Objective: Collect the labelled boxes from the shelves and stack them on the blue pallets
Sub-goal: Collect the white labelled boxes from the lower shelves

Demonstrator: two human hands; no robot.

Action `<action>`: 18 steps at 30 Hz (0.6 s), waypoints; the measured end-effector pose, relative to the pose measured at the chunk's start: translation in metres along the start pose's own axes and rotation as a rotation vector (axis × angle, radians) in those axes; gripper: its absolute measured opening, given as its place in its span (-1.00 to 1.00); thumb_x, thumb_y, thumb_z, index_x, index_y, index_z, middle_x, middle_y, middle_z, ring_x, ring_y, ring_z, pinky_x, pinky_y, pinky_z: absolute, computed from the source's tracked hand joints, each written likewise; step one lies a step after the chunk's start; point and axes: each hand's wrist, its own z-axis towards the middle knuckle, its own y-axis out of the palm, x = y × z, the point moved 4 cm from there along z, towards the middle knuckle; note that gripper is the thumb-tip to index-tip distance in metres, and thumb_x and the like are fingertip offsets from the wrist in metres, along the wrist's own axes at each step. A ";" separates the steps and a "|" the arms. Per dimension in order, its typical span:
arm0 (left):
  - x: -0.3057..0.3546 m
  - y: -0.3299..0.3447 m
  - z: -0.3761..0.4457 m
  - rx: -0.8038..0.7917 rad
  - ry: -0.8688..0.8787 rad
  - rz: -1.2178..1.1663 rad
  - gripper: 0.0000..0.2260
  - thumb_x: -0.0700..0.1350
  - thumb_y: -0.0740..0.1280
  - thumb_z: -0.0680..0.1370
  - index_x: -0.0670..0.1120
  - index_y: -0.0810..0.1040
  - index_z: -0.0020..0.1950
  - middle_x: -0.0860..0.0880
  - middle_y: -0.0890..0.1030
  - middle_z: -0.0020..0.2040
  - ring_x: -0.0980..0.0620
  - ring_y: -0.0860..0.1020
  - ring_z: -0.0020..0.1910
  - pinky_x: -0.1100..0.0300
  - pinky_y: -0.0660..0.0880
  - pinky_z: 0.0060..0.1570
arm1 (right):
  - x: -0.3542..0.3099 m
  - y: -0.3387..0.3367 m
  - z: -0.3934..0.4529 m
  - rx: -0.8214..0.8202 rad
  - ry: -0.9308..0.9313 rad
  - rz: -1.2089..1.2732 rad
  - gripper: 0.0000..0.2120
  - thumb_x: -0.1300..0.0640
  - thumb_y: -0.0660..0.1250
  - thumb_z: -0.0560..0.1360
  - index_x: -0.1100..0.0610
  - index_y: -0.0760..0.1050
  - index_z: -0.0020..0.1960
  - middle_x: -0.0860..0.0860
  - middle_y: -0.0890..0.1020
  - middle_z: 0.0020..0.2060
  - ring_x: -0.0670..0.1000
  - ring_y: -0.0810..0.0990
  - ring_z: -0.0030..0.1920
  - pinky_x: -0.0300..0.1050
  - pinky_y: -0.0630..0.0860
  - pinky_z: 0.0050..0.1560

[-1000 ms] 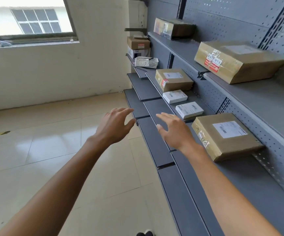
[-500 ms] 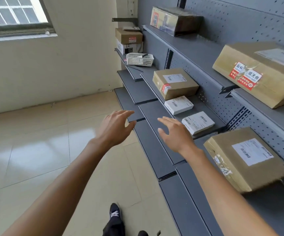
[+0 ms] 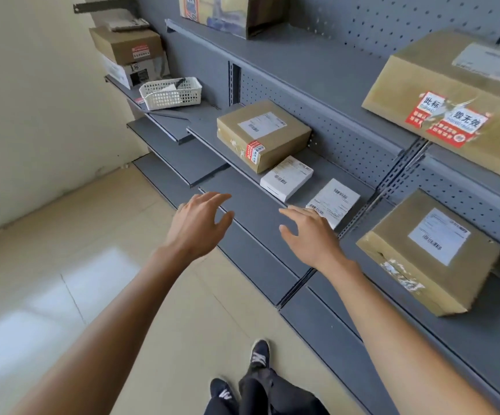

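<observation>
Both hands empty, fingers loosely spread: left hand (image 3: 196, 224) & right hand (image 3: 310, 235) reach twd the flat white box (image 3: 334, 202), right hand just beside it, prob. to flank it (2-handed lift). Brown box (image 3: 262, 133) sits beyond it, same shelf (image 3: 242, 202).

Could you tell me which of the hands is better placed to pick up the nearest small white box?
Right. The right hand is open beside the nearest white box; the left hand hangs over the lower shelf, farther away.
</observation>
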 end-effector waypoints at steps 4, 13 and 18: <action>-0.002 0.032 0.045 -0.065 0.054 -0.010 -0.58 0.14 0.23 0.65 0.06 0.43 0.48 0.02 0.49 0.45 -0.07 0.43 0.42 -0.15 0.46 0.32 | 0.027 0.012 0.021 0.028 0.080 -0.035 -0.59 0.02 0.25 0.63 0.07 0.44 0.45 0.01 0.48 0.41 0.03 0.32 0.45 -0.04 0.28 0.38; 0.020 0.089 0.149 -0.211 0.236 0.066 -0.58 0.12 0.22 0.66 0.08 0.40 0.50 0.03 0.45 0.49 -0.05 0.37 0.47 -0.16 0.38 0.39 | 0.101 0.031 0.064 0.120 0.267 0.078 -0.62 0.09 0.30 0.59 0.13 0.51 0.39 0.05 0.56 0.32 0.12 0.42 0.37 0.10 0.44 0.32; 0.029 0.125 0.184 -0.266 0.308 0.112 -0.53 0.13 0.22 0.65 0.13 0.30 0.56 0.02 0.34 0.55 -0.07 0.24 0.54 -0.18 0.30 0.39 | 0.125 0.036 0.070 0.186 0.368 0.065 -0.66 0.12 0.33 0.54 0.10 0.55 0.31 0.05 0.58 0.24 0.18 0.48 0.27 0.14 0.50 0.21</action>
